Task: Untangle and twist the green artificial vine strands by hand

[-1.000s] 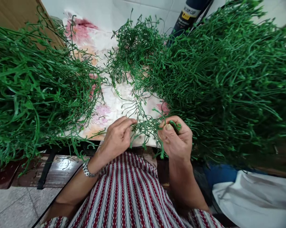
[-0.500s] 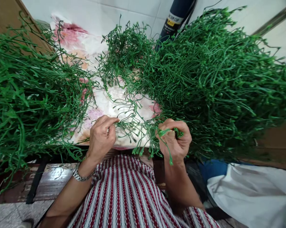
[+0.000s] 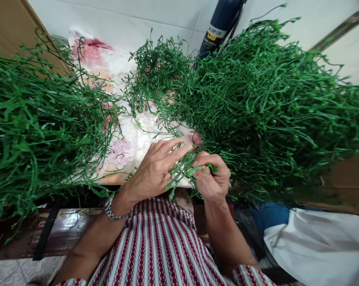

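My right hand (image 3: 213, 176) is closed around a bunch of thin green plastic-looking stems (image 3: 181, 171), whose loose ends fan out to the left. One stem end pokes up between thumb and forefinger. Beside it, my left hand (image 3: 158, 167) reaches across with its fingers stretched out, the tips close to the bunch. Some stems lie against or under its palm; its thumb is hidden. Both hands are just above the front edge of a flower-patterned cloth (image 3: 120, 149).
A big heap of green stems (image 3: 271, 103) rises on the right, with a smaller clump (image 3: 161, 63) at the back. Another heap of longer green pieces (image 3: 42, 131) lies left. Behind stands a dark vacuum cup (image 3: 215, 33). White cloth or sacking (image 3: 322, 242) hangs lower right.
My left hand has moved right from the loose stem ends to the bunch, and its pinched fingers have stretched out. My right hand keeps its hold, shifted slightly left.
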`<state>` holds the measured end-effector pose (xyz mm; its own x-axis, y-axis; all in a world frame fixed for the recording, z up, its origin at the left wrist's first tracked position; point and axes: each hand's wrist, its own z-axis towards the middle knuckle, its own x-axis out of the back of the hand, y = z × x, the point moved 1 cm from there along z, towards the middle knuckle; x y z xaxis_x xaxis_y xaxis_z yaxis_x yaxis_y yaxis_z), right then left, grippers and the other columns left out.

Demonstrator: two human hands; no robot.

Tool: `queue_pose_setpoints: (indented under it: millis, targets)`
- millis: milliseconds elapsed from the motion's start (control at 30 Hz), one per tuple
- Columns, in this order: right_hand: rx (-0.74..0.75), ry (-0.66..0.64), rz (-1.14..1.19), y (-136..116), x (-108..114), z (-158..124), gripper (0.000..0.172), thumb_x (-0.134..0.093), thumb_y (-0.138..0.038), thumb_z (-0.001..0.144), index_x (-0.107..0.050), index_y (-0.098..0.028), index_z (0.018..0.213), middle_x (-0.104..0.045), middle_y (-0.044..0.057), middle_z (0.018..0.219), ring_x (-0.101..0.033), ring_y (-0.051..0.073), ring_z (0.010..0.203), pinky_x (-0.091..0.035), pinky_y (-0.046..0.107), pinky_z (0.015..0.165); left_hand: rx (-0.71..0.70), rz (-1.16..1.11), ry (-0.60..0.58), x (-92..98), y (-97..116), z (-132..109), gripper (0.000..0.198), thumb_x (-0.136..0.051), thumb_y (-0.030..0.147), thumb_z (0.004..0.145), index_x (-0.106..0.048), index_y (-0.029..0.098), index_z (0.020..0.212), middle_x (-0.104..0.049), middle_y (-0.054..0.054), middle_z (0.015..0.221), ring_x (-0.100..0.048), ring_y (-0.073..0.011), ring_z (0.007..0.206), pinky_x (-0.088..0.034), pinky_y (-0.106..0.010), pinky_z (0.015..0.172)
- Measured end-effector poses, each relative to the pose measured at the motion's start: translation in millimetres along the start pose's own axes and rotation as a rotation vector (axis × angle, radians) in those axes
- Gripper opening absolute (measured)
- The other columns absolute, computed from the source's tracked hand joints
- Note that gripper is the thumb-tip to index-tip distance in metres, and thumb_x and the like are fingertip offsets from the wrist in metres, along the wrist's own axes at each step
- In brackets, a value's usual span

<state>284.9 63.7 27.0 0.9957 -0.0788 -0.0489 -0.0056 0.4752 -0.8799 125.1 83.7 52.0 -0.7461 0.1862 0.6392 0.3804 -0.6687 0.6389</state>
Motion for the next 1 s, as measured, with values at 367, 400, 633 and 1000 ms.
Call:
queue_pose_setpoints:
  millis: [367, 400, 633, 1000]
  targets:
    - [-0.324, -0.138, 0.047, -3.5, -2.2, -0.5, 0.011, -0.053, -0.030, 0.084, -0.059, -0.021, 0.086, -0.049, -0.003, 0.063, -0.036, 0.006, 0.045, -0.027, 0.020, 0.041, 0.020, -0.073, 0.090, -8.6, -10.0, 1.9, 0.010, -0.048, 0.010, 0.076, -0.053, 0.018, 0.080, -0.060, -0.005, 0.080, -0.049, -0.0202, 0.083, -0.034, -0.035, 0.078]
    - [-0.314, -0.172, -0.018, -5.1, -1.6, -0.2, 0.014, -0.052, -0.031, 0.085, -0.060, -0.020, 0.088, -0.050, -0.003, 0.064, -0.038, 0.007, 0.047, -0.030, 0.020, 0.043, 0.024, -0.062, 0.113, -8.9, -9.6, 2.4, 0.007, -0.049, 0.012, 0.076, -0.052, 0.017, 0.079, -0.059, -0.005, 0.078, -0.048, -0.0200, 0.081, -0.033, -0.035, 0.077]
    - [-0.019, -0.220, -0.390, -21.7, 0.8, 5.4, 0.014, -0.048, -0.019, 0.086, -0.060, -0.020, 0.093, -0.061, 0.001, 0.079, -0.057, 0.012, 0.070, -0.044, 0.023, 0.066, 0.096, 0.006, 0.193, -11.1, -2.4, 6.0, 0.008, -0.046, 0.013, 0.078, -0.049, 0.018, 0.073, -0.053, -0.002, 0.069, -0.046, -0.0173, 0.074, -0.034, -0.034, 0.072]
    - [-0.098, -0.253, -0.482, -28.5, 5.4, 8.3, 0.006, -0.053, -0.021, 0.083, -0.056, -0.018, 0.080, -0.054, -0.003, 0.064, -0.048, 0.008, 0.057, -0.036, 0.021, 0.056, 0.011, 0.137, 0.228, -16.6, 3.6, 4.7, 0.018, -0.043, 0.005, 0.077, -0.056, 0.016, 0.073, -0.052, -0.002, 0.063, -0.044, -0.0159, 0.070, -0.032, -0.034, 0.069]
